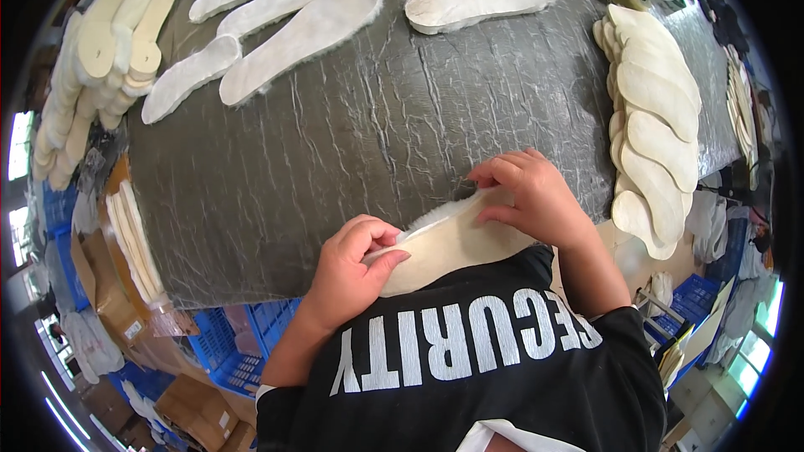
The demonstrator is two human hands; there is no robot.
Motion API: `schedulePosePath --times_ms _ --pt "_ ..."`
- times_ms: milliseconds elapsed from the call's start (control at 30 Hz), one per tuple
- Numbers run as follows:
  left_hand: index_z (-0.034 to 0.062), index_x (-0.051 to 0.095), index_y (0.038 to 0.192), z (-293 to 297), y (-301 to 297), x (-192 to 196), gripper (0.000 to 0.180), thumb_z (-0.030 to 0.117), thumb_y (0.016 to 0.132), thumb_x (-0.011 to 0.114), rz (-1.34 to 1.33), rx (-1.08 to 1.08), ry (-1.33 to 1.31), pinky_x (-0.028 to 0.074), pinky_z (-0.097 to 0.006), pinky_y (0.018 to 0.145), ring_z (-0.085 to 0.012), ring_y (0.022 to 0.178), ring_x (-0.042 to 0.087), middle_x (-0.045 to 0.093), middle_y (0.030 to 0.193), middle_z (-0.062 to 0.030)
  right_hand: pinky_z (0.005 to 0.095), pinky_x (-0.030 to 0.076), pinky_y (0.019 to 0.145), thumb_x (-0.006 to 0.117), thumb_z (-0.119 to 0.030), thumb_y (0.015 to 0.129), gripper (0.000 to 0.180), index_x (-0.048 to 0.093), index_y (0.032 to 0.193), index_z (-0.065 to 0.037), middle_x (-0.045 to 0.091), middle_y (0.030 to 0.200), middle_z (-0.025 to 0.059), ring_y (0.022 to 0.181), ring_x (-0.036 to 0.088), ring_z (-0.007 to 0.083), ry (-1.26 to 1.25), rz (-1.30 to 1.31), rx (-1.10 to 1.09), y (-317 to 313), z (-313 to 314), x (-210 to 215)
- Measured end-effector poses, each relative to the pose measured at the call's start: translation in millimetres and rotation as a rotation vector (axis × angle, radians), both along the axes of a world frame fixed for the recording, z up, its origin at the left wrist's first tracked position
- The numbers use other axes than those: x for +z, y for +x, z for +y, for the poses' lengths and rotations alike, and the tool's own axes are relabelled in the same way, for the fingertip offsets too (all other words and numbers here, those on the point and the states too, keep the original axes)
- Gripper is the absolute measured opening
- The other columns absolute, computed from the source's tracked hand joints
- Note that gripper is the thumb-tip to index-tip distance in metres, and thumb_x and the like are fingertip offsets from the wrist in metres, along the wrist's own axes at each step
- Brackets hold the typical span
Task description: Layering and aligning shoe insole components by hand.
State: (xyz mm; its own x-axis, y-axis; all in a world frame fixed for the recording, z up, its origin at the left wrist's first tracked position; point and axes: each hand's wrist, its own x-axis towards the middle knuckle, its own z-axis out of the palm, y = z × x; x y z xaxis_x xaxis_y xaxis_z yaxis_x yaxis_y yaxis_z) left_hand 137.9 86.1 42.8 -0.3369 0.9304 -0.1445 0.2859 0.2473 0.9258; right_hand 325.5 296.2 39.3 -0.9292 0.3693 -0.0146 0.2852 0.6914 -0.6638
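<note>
We pinch one cream insole [452,243] at the tabletop [352,159] near edge.
Left grip [356,264] and right grip [528,197] close on its ends; open room lies beyond them.

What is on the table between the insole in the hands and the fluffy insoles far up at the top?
Nothing. In the head view, that stretch of the grey wrinkled table cover is bare between the held insole and the fluffy insoles.

Two hands [435,226], one held insole [448,243], perhaps seven fleecy insoles [301,38] lying loose.
</note>
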Motion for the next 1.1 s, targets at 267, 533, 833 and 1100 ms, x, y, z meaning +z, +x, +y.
schedulePosePath --times_ms 267,533,833,1100 --pt "-0.0041 0.064 0.111 19 -10 16 0.029 0.001 0.083 0.068 0.054 -0.211 -0.1 0.049 -0.026 0.066 -0.0108 0.073 0.061 0.067 0.087 -0.0067 0.0422 0.042 0.086 0.084 -0.017 0.062 0.042 0.065 0.1 -0.014 0.064 0.103 0.0036 0.1 0.058 0.0306 0.27 0.396 -0.187 -17 -6 10" --pt "-0.0054 0.045 0.132 33 -8 29 0.043 0.013 0.096 0.06 -0.894 0.247 0.117 0.056 -0.032 0.081 -0.0186 0.095 0.066 0.063 0.115 -0.016 0.0593 0.031 0.107 0.077 -0.008 0.068 0.084 0.043 0.144 -0.015 0.057 0.13 0.0144 0.127 0.05 0.0352 0.056 0.289 0.199 -37 -21 9" --pt "-0.0055 0.032 0.142 63 -30 20 0.075 0.031 0.091 0.073 -0.339 0.071 0.427 0.038 -0.035 0.107 -0.0199 0.125 0.049 0.051 0.135 -0.0132 0.0342 0.045 0.1 0.06 -0.024 0.099 0.049 0.044 0.141 -0.004 0.057 0.126 0.0094 0.117 0.053 0.0186 -1.396 0.511 0.066 -83 -10 31" --pt "-0.002 0.04 0.141 64 -26 10 0.048 0.01 0.098 0.059 -0.173 0.119 0.38 0.044 -0.034 0.099 -0.0229 0.119 0.053 0.052 0.134 -0.0164 0.0435 0.054 0.093 0.031 -0.063 0.1 0.071 0.05 0.137 -0.005 0.062 0.124 0.0157 0.111 0.064 0.0267 -1.777 0.559 -0.304 -95 -15 10"
